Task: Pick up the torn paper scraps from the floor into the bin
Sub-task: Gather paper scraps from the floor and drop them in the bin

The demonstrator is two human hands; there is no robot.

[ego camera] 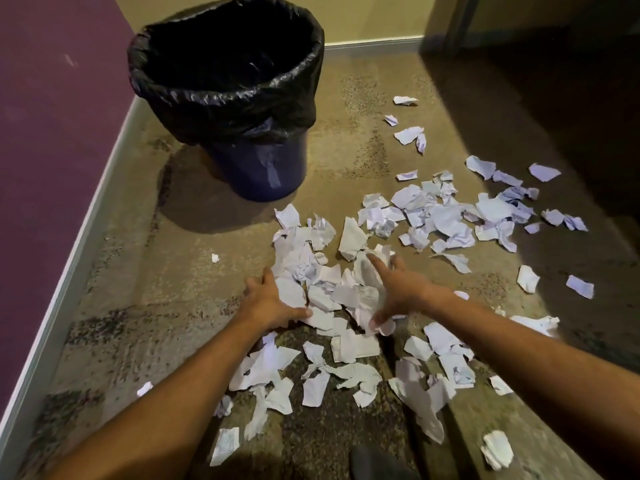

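loose scraps [313,388] lie nearest on the carpet, then both hands flank one heap of scraps [325,289]: left hand [273,301] and right hand [394,289] spread flat, fingers apart, pressing inward. beyond, up and left, nearer the left hand, the bin [225,91] stands, mouth wide.

**An indoor corner, likely a hallway or room**

I'm looking down at a worn, speckled carpet [194,271] meeting a purple wall [52,133] and a yellow wall [374,15] with pale skirting [86,216]. A bin [228,95] lined with a black bag stands in the corner.
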